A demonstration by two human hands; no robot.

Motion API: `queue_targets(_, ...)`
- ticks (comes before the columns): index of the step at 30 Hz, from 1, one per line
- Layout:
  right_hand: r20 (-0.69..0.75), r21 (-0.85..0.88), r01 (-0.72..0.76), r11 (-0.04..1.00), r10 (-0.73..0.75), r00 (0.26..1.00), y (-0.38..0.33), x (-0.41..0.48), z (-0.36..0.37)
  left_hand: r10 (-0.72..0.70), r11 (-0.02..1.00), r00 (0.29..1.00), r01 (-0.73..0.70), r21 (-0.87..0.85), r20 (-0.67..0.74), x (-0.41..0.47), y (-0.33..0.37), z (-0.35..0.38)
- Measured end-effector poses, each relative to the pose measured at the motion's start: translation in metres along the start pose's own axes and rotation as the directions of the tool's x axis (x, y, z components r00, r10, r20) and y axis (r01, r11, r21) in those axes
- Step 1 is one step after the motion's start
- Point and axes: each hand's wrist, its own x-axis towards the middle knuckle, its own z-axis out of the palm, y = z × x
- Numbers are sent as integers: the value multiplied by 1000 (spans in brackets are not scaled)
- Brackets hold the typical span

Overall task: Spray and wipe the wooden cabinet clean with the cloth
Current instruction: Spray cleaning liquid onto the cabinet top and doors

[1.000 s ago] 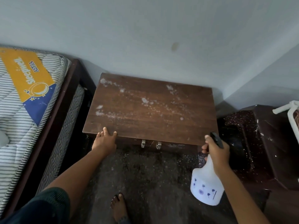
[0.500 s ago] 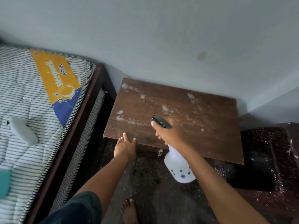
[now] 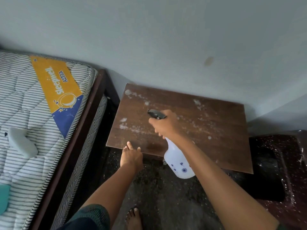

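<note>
Spraying step (wiping not begun): right hand (image 3: 166, 126) grips spray bottle (image 3: 180, 163) over dusty wooden cabinet (image 3: 216, 130); left hand (image 3: 132, 156), fingers straight, on its edge. Next: squeeze trigger.

cabinet (image 3: 207, 123) against wall (image 3: 166, 39), mattress (image 3: 33, 113) left of it; spray bottle (image 3: 178, 161) over cabinet's front edge.

1 dusty brown wooden cabinet (image 3: 207, 130), 1 white plastic spray bottle (image 3: 178, 163), 2 bare hands, left hand (image 3: 132, 156) and right hand (image 3: 164, 124), 1 bare foot (image 3: 133, 218), 1 striped quilted mattress (image 3: 25, 97), 1 white block (image 3: 21, 141), 1 teal object (image 3: 3, 198)
</note>
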Motion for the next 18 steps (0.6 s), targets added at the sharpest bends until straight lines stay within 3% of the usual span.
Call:
queue_targets(3,-252,133,38,990,-3,968,8,8,-15,8,1000,1000,-8,-3,18,-2,1,-3)
queue_targets(5,-334,188,13,982,52,941,14,8,-26,17,1000,1000,-17,-5,16,-2,-1,-4)
queue_targets(12,-313,363,-62,930,184,932,65,-20,-65,38,999,999,-38,-10,33,3,-5,-2)
queue_targets(15,-457,452,-9,892,240,856,97,-32,-81,48,999,998,-48,4,29,6,-9,2)
queue_targets(18,-593,556,33,830,368,717,121,-41,-103,46,998,998,-47,32,32,7,-9,2)
